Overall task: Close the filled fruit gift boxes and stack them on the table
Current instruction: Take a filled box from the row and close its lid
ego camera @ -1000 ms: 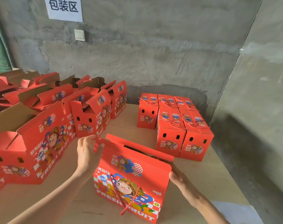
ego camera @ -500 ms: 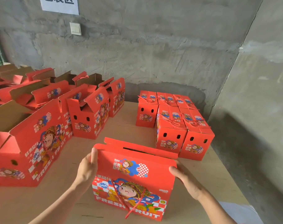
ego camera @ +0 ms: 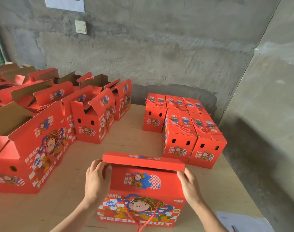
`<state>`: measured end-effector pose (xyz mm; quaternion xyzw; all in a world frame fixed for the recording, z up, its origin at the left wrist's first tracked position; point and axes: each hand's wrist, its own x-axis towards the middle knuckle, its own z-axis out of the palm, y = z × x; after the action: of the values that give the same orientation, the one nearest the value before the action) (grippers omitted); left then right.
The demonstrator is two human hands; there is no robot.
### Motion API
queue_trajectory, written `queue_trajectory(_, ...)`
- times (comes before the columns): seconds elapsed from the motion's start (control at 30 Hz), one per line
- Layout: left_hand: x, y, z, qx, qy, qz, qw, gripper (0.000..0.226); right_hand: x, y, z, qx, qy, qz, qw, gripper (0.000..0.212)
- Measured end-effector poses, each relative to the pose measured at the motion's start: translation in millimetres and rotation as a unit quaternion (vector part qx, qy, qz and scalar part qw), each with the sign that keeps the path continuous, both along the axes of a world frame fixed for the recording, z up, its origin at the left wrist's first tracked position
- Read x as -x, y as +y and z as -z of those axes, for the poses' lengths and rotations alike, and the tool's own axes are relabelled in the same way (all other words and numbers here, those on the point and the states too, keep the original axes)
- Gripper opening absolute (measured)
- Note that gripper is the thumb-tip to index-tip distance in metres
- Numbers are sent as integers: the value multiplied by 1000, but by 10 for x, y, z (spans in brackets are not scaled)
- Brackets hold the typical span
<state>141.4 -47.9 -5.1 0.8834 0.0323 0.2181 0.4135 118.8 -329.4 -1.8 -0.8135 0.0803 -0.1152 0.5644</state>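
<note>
Gift box (ego camera: pixel 139 190) upright at near edge of table (ego camera: pixel 134 139), top flap (ego camera: pixel 143 160) folded nearly flat. Left hand (ego camera: pixel 96 179) and right hand (ego camera: pixel 188 183) clasp its upper ends, thumbs on front face, fingers curled round the sides.

I can't see inside the gift box (ego camera: pixel 143 181) at six o'clock, and the wall sign (ego camera: pixel 64 4) at eleven is cropped.
</note>
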Motion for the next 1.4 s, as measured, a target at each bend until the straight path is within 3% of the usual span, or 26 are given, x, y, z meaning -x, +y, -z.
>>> queue_trajectory(0.2,28,26,29,-18,-45,10,999,26,-16,32,20,7,-57,29,998,26)
queue_trajectory(0.5,54,11,9,-8,-39,1,999,17,-56,9,55,20,-68,39,997,24)
queue_trajectory(0.6,22,32,22,-7,-17,1,1000,14,-60,-2,54,48,-60,32,996,21)
queue_trajectory(0.77,-137,111,-81,22,96,-3,995,3,-50,19,1,55,-64,20,996,16)
queue_trajectory(0.83,-183,136,-129,51,127,-17,990,19,-44,36,-25,35,-66,40,996,32)
queue_trajectory(0.93,-142,99,-129,87,105,2,991,63,-27,54,-63,43,-75,25,996,58)
queue_trajectory(1.0,-84,71,-118,60,63,39,995,71,-28,38,-77,88,-77,-25,993,61)
queue_trajectory(1.07,-58,78,-109,0,31,78,997,65,-21,0,-70,129,-58,-67,988,54)
queue_trajectory(1.13,-55,91,-117,-69,48,106,991,58,-15,-54,-55,141,-34,-98,985,52)
queue_trajectory(1.23,-79,94,-76,-151,81,140,975,72,-26,-162,-46,157,-11,-150,976,54)
queue_trajectory(1.4,-153,85,-42,-172,93,122,973,66,-225,-295,-200,195,51,-211,957,45)
